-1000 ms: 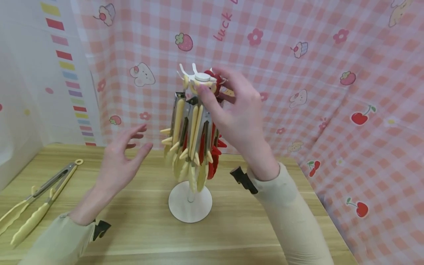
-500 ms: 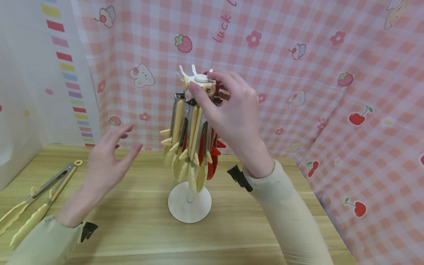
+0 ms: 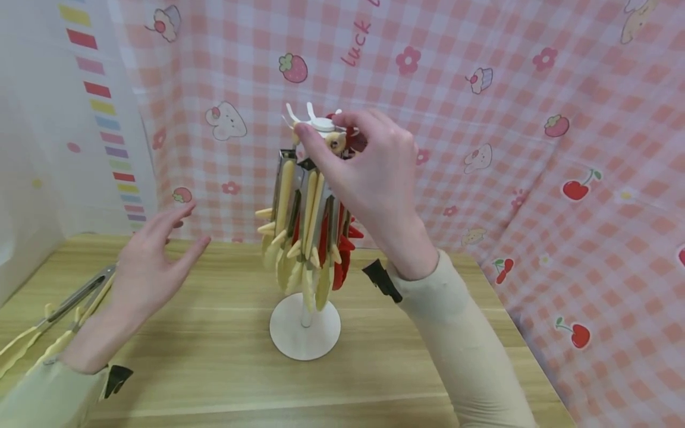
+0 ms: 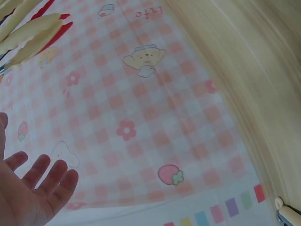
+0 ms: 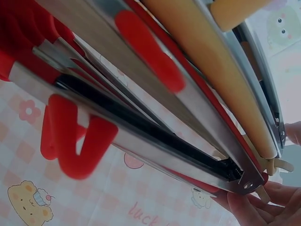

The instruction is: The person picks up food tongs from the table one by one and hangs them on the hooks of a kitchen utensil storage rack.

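Note:
A white stand point(image 3: 323, 330) with a round base and upturned hooks holds several hanging kitchen tongs, some cream point(image 3: 287, 196) and some red point(image 3: 342, 270). My right hand point(image 3: 377, 169) grips its top, thumb on the near side and fingers round the right. The right wrist view looks along the steel arms and red grips point(image 5: 148, 49) of the hanging tongs, with the fingers point(image 5: 247, 209) at their upper ends. My left hand point(image 3: 147, 261) is in the air at the left, fingers spread and holding nothing. Below it, partly hidden by hand and forearm, lie loose cream tongs point(image 3: 80, 300).
The stand's base rests on a wooden table point(image 3: 225, 368). Behind and to the right hangs a pink checked cloth point(image 3: 444, 125) with printed fruit and animals. A white cloth with coloured stripes point(image 3: 101, 107) covers the left side.
My left hand has moved left and slightly down, away from the stand to above the loose tongs. The right thumb has shifted left across the stand's top.

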Tool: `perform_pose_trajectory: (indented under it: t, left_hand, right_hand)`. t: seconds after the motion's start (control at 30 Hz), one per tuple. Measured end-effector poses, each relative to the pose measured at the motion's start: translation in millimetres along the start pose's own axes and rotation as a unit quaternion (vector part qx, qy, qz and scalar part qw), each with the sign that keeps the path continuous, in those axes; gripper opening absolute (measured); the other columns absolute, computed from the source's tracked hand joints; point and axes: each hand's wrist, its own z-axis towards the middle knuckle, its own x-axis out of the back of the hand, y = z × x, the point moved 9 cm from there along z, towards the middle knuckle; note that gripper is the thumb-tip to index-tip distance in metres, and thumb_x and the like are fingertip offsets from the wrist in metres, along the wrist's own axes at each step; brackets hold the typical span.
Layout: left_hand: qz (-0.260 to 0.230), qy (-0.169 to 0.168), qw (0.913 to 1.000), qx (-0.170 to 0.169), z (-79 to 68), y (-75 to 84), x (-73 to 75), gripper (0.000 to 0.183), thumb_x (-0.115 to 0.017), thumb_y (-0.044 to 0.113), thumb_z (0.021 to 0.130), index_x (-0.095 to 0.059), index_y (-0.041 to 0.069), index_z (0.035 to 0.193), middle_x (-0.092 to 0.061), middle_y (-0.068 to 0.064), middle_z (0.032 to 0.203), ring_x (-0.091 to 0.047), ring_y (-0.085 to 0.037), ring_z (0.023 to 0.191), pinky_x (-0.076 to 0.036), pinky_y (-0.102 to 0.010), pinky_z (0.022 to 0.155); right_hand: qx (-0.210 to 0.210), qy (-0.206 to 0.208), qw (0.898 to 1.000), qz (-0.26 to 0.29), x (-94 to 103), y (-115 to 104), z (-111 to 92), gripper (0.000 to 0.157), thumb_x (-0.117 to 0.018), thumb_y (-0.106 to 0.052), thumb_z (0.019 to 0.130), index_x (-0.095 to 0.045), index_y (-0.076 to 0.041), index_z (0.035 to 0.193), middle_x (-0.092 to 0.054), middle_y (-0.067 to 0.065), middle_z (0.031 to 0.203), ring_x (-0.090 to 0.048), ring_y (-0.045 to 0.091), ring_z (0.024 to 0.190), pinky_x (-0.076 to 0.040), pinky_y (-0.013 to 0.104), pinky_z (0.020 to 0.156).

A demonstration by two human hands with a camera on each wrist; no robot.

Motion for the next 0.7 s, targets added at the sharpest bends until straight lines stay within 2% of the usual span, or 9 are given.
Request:
perform_pose_trajectory:
  t: [0.3, 0.37, 0.53, 0.7]
  left_hand:
    - [0.031, -0.027, 0.9991, 0.012, -5.7, -11.8, 2.8, 0.057, -0.078, 0.023, 0.095, -0.06, 0.012, 0.147, -0.067, -0.02, 0.137, -0.067, -0.038, 0.109, -0.046, -0.044, 0.078]
    - [0.037, -0.028, 0.9989, 0.014, -6.5, -14.4, 3.9, 0.057, -0.078, 0.024, 0.095, -0.06, 0.01, 0.146, -0.067, -0.021, 0.135, -0.067, -0.038, 0.107, -0.046, -0.042, 0.078]
    - [0.035, -0.028, 0.9989, 0.017, -8.2, -19.5, 6.1, 0.056, -0.078, 0.024, 0.095, -0.06, 0.007, 0.145, -0.067, -0.022, 0.134, -0.066, -0.038, 0.104, -0.04, -0.027, 0.08]
    - [0.03, -0.026, 0.999, 0.021, -9.4, -24.4, 9.0, 0.054, -0.077, 0.024, 0.095, -0.061, 0.007, 0.144, -0.067, -0.021, 0.133, -0.066, -0.038, 0.106, -0.038, -0.021, 0.082]
  right_hand:
    - [-0.014, -0.009, 1.0, 0.008, 0.4, 0, 2, 0.034, -0.083, -0.033, 0.09, -0.08, 0.0, 0.097, -0.074, 0.009, 0.079, -0.058, 0.014, 0.061, -0.043, 0.018, 0.057]
    - [-0.022, -0.015, 1.0, 0.008, -0.6, 0, 3, 0.034, -0.083, -0.034, 0.09, -0.08, 0.0, 0.098, -0.074, 0.009, 0.078, -0.056, 0.014, 0.061, -0.042, 0.019, 0.057]
    - [-0.044, -0.025, 0.999, 0.02, -1.8, 3, 4, 0.031, -0.082, -0.03, 0.091, -0.081, 0.0, 0.099, -0.076, 0.01, 0.081, -0.056, 0.014, 0.06, -0.041, 0.018, 0.057]
    - [-0.063, -0.029, 0.996, 0.049, -2.3, 8, 4, 0.027, -0.082, -0.025, 0.09, -0.08, 0.001, 0.099, -0.08, 0.012, 0.088, -0.062, 0.013, 0.061, -0.046, 0.016, 0.058]
